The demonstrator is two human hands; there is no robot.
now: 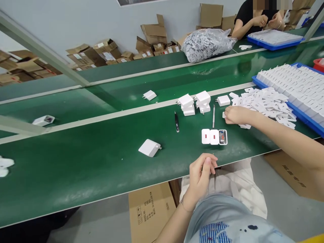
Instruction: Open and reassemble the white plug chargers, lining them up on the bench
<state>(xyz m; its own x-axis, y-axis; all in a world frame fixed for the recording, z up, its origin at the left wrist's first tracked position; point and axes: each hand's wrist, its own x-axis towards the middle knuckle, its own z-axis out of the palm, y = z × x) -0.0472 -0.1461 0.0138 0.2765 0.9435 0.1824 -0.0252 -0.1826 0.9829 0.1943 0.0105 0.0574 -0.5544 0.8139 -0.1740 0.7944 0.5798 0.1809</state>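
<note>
My right hand [236,115] is closed at the near side of a pile of small white plastic covers [265,103], with a white cover [223,115] showing at its fingertips. My left hand [202,172] rests at the table's front edge, fingers loosely bent and nothing in them. Just beyond it stand three white charger housings side by side: two have faces with a red port [206,136], while the right one [223,137] shows its inner parts. Behind them lie a craft knife [213,116] and black tweezers [176,122].
Stacked white chargers [187,104] stand near the rail, and a single charger [149,147] lies to the left. A blue tray [307,118] of white parts sits at right. Across the conveyor are a bag of parts [207,44] and a co-worker [246,23].
</note>
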